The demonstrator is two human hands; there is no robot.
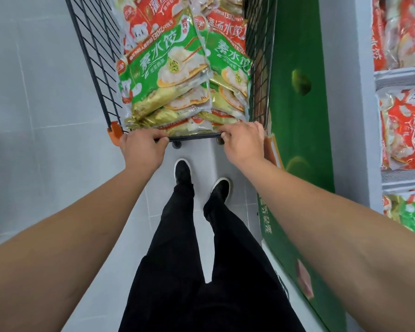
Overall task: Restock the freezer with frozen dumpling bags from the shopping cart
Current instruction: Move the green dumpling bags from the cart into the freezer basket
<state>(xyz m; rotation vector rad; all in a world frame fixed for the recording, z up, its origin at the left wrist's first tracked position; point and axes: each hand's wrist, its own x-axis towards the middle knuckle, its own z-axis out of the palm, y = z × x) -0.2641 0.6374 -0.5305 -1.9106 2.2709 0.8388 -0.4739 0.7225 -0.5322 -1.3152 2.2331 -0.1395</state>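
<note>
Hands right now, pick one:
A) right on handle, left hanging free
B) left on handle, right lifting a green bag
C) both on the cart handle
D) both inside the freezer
C: the left hand and the right hand are both wrapped over the cart handle, with no dumpling bag lifted from the cart.

The green dumpling bags [168, 68] in the cart [94, 56] read "素水饺"; the red bags [223, 22] read "灌汤水饺".
</note>
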